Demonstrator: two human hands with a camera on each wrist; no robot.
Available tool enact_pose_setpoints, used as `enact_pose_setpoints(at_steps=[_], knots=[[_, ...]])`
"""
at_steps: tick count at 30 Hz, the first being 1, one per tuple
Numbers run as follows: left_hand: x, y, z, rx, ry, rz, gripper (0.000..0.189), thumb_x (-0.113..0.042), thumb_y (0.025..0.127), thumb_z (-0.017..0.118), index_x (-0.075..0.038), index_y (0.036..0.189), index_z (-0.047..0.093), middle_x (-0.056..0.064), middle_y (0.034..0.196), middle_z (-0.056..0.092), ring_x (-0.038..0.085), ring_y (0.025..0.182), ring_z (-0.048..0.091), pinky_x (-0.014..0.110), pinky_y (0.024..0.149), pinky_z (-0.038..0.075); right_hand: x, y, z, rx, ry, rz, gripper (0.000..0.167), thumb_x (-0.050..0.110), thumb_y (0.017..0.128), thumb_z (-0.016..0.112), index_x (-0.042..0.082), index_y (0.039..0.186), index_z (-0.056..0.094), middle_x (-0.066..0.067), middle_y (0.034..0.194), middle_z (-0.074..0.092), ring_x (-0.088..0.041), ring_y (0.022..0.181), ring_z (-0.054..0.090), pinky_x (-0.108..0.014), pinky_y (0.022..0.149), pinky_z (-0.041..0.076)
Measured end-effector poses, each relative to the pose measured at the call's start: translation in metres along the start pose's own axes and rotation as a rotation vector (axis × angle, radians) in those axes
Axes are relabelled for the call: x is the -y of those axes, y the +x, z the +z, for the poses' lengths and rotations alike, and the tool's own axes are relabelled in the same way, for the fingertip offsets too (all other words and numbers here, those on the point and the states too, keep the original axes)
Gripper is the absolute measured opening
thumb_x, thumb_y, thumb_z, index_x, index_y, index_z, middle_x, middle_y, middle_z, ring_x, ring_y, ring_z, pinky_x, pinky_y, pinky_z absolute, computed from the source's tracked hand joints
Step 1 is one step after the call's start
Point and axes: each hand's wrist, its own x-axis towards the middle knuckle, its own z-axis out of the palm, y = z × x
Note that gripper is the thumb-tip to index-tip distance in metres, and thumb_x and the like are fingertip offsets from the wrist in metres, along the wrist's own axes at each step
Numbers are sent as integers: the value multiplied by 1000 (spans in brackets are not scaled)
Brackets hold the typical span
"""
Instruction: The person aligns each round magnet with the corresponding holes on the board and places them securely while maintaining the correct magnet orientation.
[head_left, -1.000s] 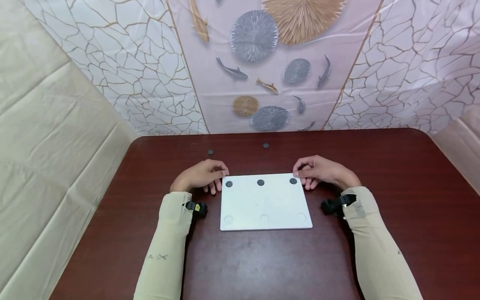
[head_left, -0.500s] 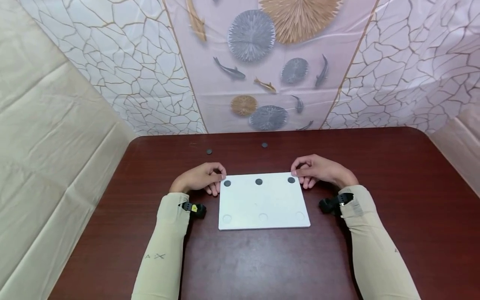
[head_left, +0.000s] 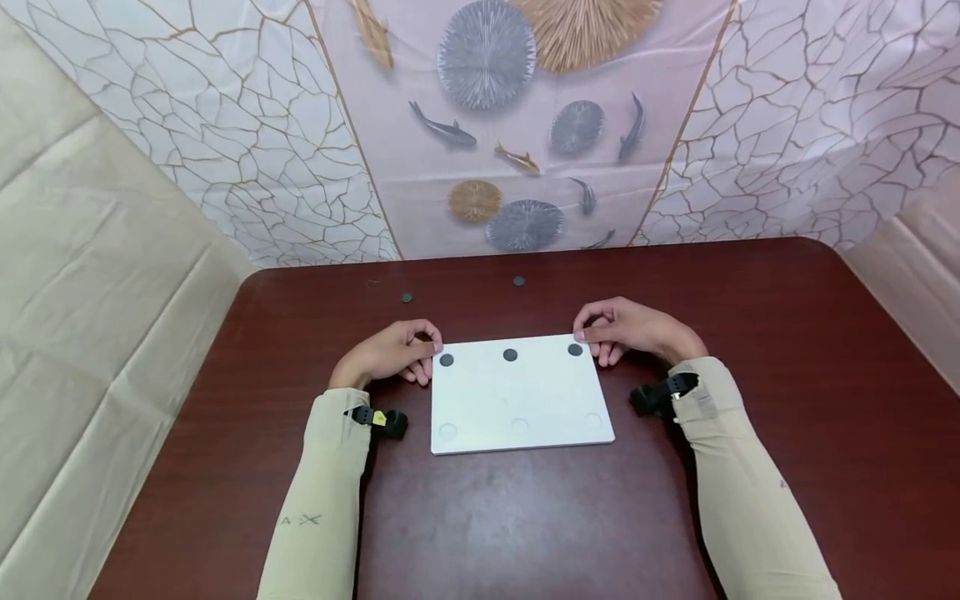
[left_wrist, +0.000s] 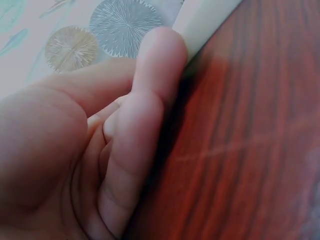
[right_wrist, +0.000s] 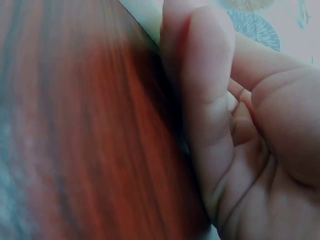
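A white rectangular board (head_left: pixel 517 392) lies on the table in the head view. Three dark round discs sit along its far side: left disc (head_left: pixel 447 360), middle disc (head_left: pixel 511 355) and right disc (head_left: pixel 575 350). Three shallow round recesses show along its near side, one being the middle recess (head_left: pixel 520 427). My left hand (head_left: pixel 390 350) pinches the far left corner between thumb and forefinger, the other fingers curled beside the edge. At the far right corner my right hand (head_left: pixel 633 327) holds the board likewise. Both wrist views show the board's pale edge at the fingertips.
Two loose dark discs lie beyond the board, a left loose disc (head_left: pixel 407 297) and a right loose disc (head_left: pixel 519 281). A patterned cloth (head_left: pixel 525 125) hangs behind the dark red wooden table (head_left: pixel 480 517). Pale cloth (head_left: pixel 90 292) hangs at the left side.
The head view has shifted and tilted slightly, so the scene sits a little further left and up. Hands, board and discs keep about the same places relative to each other.
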Motion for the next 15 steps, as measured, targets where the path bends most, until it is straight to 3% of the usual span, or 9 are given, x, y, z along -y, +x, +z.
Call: enact_pose_setpoints(at_steps=[8,15], knots=[[-1,2,-4,12,-2,46,17,-16,108,62,-3,118,59,7,75,70,15,64,70,23,60,55,3,2,-1,-11,-4,-1,20,11,105,65,-4,118,63,-8,72,65,-17,61,69,-28,58,59],[0,4,-4,15,-14,28,14,-14,108,59,-3,117,60,8,75,69,18,64,70,24,60,55,5,-2,1,-6,-45,2,24,16,105,67,-3,119,64,-9,74,67,-17,63,68,-29,61,60]])
